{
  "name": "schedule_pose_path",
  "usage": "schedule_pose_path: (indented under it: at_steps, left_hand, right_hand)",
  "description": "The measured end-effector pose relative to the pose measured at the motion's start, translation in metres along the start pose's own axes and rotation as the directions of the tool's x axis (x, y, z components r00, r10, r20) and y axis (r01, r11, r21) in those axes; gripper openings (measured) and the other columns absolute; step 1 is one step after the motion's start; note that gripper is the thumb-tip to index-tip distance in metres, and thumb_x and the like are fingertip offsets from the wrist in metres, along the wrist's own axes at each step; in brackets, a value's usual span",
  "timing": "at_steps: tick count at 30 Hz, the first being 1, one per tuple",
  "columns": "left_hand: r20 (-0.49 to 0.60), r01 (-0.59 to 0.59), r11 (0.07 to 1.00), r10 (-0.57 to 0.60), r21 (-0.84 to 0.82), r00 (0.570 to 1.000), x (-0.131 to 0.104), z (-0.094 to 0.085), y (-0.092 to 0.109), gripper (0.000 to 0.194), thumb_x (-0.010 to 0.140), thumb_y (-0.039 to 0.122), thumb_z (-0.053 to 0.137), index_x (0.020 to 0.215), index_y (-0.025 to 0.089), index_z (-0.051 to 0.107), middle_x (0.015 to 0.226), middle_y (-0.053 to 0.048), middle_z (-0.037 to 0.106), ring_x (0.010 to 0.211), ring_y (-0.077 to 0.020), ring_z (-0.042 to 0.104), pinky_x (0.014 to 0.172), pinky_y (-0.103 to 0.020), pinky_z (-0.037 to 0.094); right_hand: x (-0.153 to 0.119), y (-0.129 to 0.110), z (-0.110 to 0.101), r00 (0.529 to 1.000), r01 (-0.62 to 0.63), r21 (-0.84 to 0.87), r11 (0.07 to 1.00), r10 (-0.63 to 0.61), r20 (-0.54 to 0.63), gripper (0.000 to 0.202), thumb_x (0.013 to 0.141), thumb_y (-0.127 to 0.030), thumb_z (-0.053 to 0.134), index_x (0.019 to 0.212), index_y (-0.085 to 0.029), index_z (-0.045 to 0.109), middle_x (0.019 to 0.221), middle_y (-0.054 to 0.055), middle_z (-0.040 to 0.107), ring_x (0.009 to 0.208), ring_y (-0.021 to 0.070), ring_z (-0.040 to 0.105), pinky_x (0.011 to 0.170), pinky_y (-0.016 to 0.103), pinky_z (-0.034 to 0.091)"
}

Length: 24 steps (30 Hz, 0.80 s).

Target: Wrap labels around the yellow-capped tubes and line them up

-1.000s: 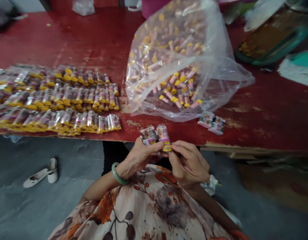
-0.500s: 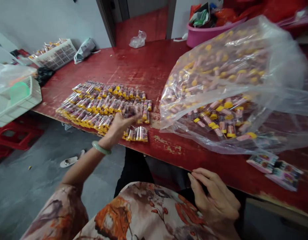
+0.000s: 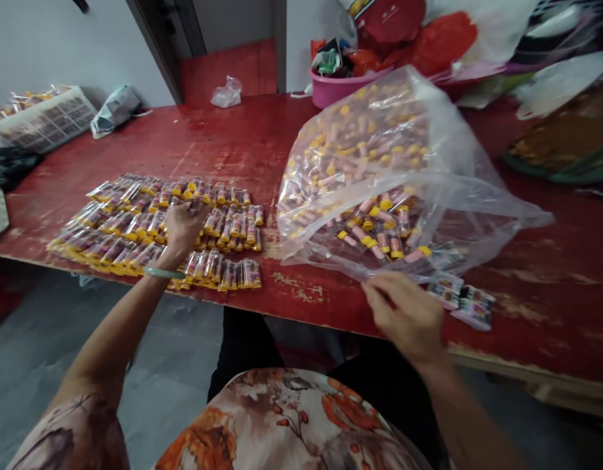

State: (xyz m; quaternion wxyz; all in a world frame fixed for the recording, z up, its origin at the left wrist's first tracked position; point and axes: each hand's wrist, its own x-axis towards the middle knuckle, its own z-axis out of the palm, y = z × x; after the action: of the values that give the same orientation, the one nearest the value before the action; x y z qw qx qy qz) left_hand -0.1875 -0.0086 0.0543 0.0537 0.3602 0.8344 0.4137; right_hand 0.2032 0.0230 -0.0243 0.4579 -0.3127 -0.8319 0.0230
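The left hand point(image 3: 184, 225) is at the tubes point(image 3: 228, 225), in rows on the bench point(image 3: 255, 140). The right hand point(image 3: 406, 316) is by the bag point(image 3: 458, 196). I can't tell if either grip is open or closed. A bump could knock tubes off.

Dim indoor light, glare on plastic bag point(image 3: 365, 173), right hand point(image 3: 404, 313) blurred, edges stretched
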Motion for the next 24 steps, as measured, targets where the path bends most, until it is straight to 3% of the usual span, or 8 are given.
schedule_pose_path:
  at_steps: [2, 5, 8, 12, 16, 19, 21, 24]
  left_hand:
    - [0.104, 0.123, 0.923, -0.091, -0.366, 0.99, -0.025, -0.004, 0.01, 0.024, 0.075, 0.035, 0.068, 0.068, 0.016, 0.056, 0.057, 0.003, 0.047, 0.056, -0.0108, 0.046, 0.05, -0.022, 0.034]
    - [0.502, 0.541, 0.451, -0.215, -0.709, 0.837, -0.078, -0.003, 0.024, 0.013, 0.072, 0.023, 0.069, 0.077, 0.015, 0.06, 0.067, 0.0, 0.059, 0.054, -0.0073, 0.052, 0.047, -0.016, 0.039]
    - [0.659, 0.677, 0.369, -0.194, -0.637, 0.726, -0.128, 0.008, 0.033, 0.014, 0.07, 0.018, 0.072, 0.08, 0.011, 0.066, 0.07, -0.007, 0.066, 0.058, -0.013, 0.062, 0.053, -0.022, 0.052]
    - [0.71, 0.71, 0.31, -0.134, -0.632, 0.691, -0.166, 0.028, 0.039, 0.031, 0.066, 0.026, 0.083, 0.087, 0.011, 0.068, 0.078, -0.009, 0.071, 0.066, -0.0189, 0.069, 0.063, -0.029, 0.058]
    - [0.707, 0.709, 0.274, -0.123, -0.65, 0.696, -0.178, 0.045, 0.044, 0.038, 0.056, 0.026, 0.09, 0.083, 0.013, 0.066, 0.073, -0.004, 0.071, 0.062, -0.0188, 0.07, 0.061, -0.03, 0.059]
    - [0.732, 0.728, 0.286, -0.117, -0.623, 0.672, -0.184, 0.057, 0.045, 0.036, 0.055, 0.026, 0.09, 0.079, 0.013, 0.067, 0.069, -0.003, 0.07, 0.059, -0.0169, 0.068, 0.059, -0.028, 0.058]
    - [0.738, 0.735, 0.283, -0.118, -0.616, 0.664, -0.188, 0.065, 0.045, 0.036, 0.055, 0.025, 0.09, 0.08, 0.013, 0.068, 0.072, -0.003, 0.071, 0.06, -0.0155, 0.067, 0.06, -0.027, 0.057]
    - [0.746, 0.74, 0.268, -0.1, -0.617, 0.658, -0.194, 0.073, 0.046, 0.036, 0.056, 0.022, 0.09, 0.084, 0.013, 0.069, 0.078, -0.003, 0.072, 0.065, -0.0144, 0.067, 0.063, -0.026, 0.056]
  right_hand:
    - [0.026, 0.035, 0.018, 0.985, -0.121, -0.141, 0.983, 0.136, 0.103, 0.014, 0.086, -0.018, 0.053, 0.075, -0.019, 0.062, 0.079, 0.006, 0.068, 0.079, 0.0195, 0.065, 0.076, 0.032, 0.049]
    - [0.056, 0.075, 0.051, 0.877, -0.278, -0.304, 0.911, 0.37, 0.308, 0.014, 0.082, -0.02, 0.052, 0.08, -0.015, 0.065, 0.091, 0.015, 0.068, 0.09, 0.027, 0.063, 0.082, 0.04, 0.045]
    - [0.069, 0.093, 0.073, 0.861, -0.297, -0.256, 0.92, 0.374, 0.345, 0.011, 0.075, -0.022, 0.06, 0.078, -0.013, 0.065, 0.086, 0.017, 0.067, 0.089, 0.031, 0.062, 0.082, 0.044, 0.044]
    - [0.062, 0.096, 0.067, 0.887, -0.402, -0.099, 0.91, 0.414, 0.203, 0.016, 0.076, -0.025, 0.058, 0.084, -0.014, 0.066, 0.087, 0.017, 0.066, 0.085, 0.0299, 0.063, 0.075, 0.042, 0.046]
    - [0.036, 0.062, 0.038, 0.867, -0.499, 0.26, 0.827, 0.471, 0.163, 0.022, 0.085, -0.034, 0.045, 0.089, -0.02, 0.061, 0.077, 0.006, 0.062, 0.06, 0.0172, 0.059, 0.056, 0.032, 0.046]
    - [0.016, 0.011, 0.023, 0.829, -0.517, 0.716, 0.468, 0.483, 0.282, 0.015, 0.08, -0.03, 0.047, 0.072, -0.02, 0.053, 0.069, 0.002, 0.058, 0.055, 0.0145, 0.054, 0.048, 0.029, 0.044]
    - [0.007, -0.023, 0.02, 0.784, -0.563, 0.762, 0.32, 0.498, 0.37, 0.013, 0.073, -0.029, 0.057, 0.068, -0.018, 0.052, 0.068, 0.002, 0.059, 0.057, 0.0138, 0.054, 0.048, 0.027, 0.045]
    - [0.003, -0.057, 0.021, 0.681, -0.693, 0.685, 0.224, 0.514, 0.521, 0.016, 0.066, -0.025, 0.069, 0.076, -0.016, 0.061, 0.068, 0.0, 0.06, 0.056, 0.0109, 0.053, 0.05, 0.023, 0.044]
